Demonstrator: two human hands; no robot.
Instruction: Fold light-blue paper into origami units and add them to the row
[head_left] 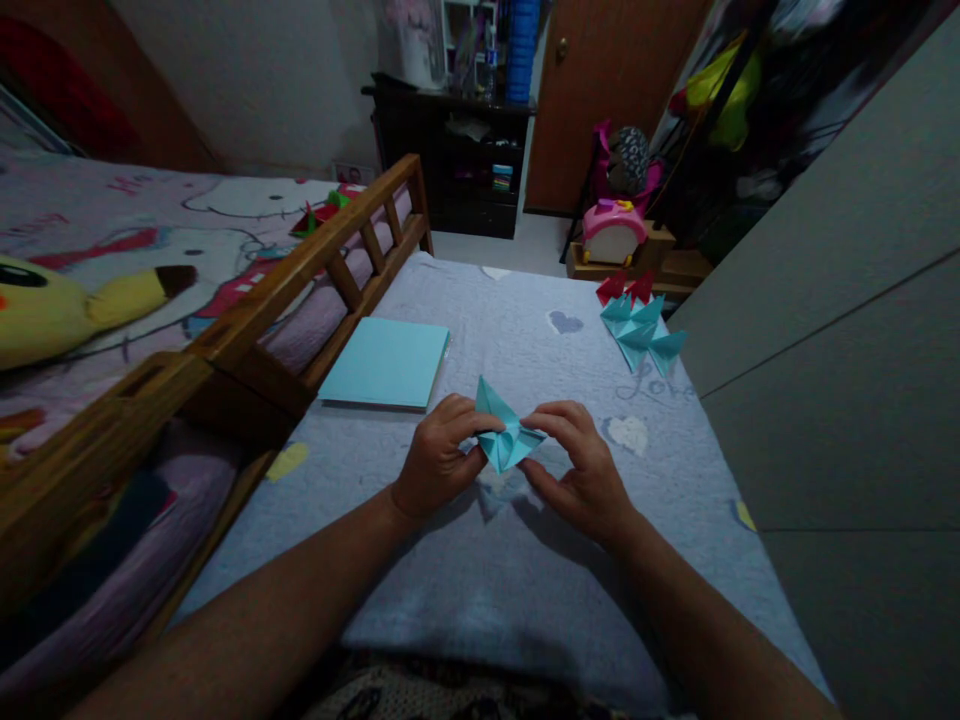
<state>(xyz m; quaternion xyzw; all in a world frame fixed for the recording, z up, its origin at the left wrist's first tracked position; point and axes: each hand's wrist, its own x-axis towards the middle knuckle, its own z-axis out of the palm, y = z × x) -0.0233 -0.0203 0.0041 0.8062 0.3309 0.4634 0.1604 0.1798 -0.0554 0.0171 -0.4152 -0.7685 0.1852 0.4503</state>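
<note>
A half-folded piece of light blue paper (504, 430) is held between both hands just above a pale blue bedsheet (480, 580). My left hand (439, 455) pinches its left side with fingers curled. From the right, my right hand (581, 470) grips the paper's other edge between thumb and fingers. A flat stack of light blue paper sheets (386, 363) lies on the sheet to the left of the hands.
Several finished blue folded pieces (641, 333) and two red ones (625, 288) lie at the far right of the sheet. A wooden bed rail (300, 275) runs along the left, a grey wall (840, 350) along the right. Dark shelves and toys stand beyond.
</note>
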